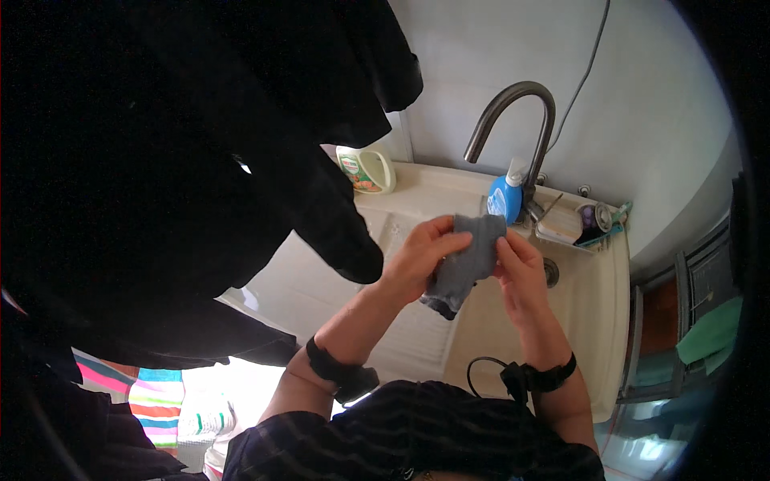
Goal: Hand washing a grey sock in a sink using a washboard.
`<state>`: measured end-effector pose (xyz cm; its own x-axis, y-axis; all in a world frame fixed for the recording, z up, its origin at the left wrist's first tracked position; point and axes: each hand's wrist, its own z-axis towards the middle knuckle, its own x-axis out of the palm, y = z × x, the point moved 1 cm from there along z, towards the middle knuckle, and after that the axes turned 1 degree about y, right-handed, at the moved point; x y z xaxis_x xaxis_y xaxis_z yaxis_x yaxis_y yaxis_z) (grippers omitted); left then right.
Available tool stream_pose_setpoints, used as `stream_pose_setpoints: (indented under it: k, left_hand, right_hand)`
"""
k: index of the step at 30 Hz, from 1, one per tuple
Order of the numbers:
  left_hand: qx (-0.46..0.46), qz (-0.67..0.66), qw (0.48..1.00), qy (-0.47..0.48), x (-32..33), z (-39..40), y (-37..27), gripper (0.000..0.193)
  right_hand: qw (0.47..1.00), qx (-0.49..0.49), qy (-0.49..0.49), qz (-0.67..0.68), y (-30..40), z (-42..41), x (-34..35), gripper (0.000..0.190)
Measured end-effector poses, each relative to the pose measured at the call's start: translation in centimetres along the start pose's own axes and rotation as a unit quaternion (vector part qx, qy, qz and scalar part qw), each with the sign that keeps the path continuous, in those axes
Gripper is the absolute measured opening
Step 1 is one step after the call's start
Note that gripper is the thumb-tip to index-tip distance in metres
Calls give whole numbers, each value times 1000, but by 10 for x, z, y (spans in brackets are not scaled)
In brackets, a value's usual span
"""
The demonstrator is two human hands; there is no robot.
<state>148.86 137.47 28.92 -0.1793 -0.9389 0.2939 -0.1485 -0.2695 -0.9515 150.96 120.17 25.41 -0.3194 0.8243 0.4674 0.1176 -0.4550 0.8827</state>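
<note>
A grey cloth item (472,258), which looks like a sock, is stretched between my two hands above the laundry sink (481,337). My left hand (421,255) pinches its left side near the upper edge, thumb on top. On the opposite side, my right hand (522,267) grips the fabric between thumb and fingers. The lower end hangs free and shows a darker patch. Below lies the ribbed washboard slope (418,343) of the sink. The drain (550,273) is partly hidden by my right hand.
Dark hanging clothes (337,240) crowd the left, close to my left forearm. A curved metal faucet (511,90) rises behind a blue pump bottle (505,198). The back ledge holds a detergent jug (367,170) and a soap dish (558,222). A window (656,337) is at right.
</note>
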Motion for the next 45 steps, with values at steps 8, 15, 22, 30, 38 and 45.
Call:
stream_pose_setpoints:
  k: [8,15,22,30,38,45]
  left_hand:
    - [332,-59,938,-83,43,45,-108,45]
    - [537,120,736,-395,-32,134,-195,46]
    - [390,247,660,-593,-168,79,-216,63]
    - [232,576,436,-651,-294,53,-242,36]
    - [226,828,235,-456,-321,83,-283,26]
    - [60,794,512,-322,-365,99,-321,43]
  right_hand:
    - [997,-8,-45,-56,3,-17,-40,24]
    - [995,-2,-71,-67,-7,-32,-72,19]
    - [963,17,-235,-128,-13,-73,-150,18]
    - [947,71,-272,-159,-27,-70,-169,18]
    - [943,87,-256,-192,-35,-67,-155,18]
    - [939,119,-263,-185,-46,-70,-161,14]
